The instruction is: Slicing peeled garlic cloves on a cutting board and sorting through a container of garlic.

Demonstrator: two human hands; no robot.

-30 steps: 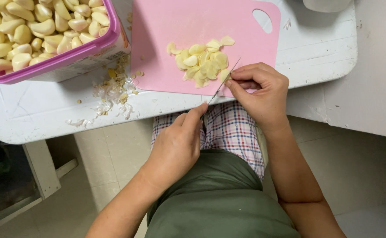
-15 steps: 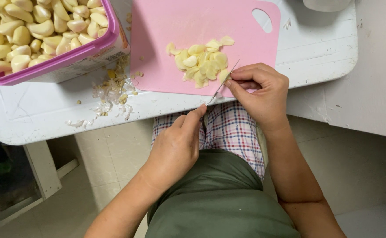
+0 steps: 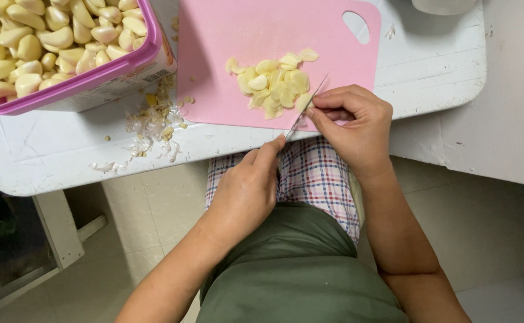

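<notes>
R hand fist-curled, clamped on thin knife by garlic slices; L hand below, forefinger extended w/ tip near blade, holds nothing.

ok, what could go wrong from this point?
1. The left hand has its fingertip right at the knife held by the right hand: a slip could nick it.
2. The garlic slices sit near the pink cutting board edge and could fall off.

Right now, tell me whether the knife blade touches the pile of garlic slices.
Touching. The head view shows the knife blade, held in the right hand, with its tip lying against the edge of the garlic slices.
</notes>
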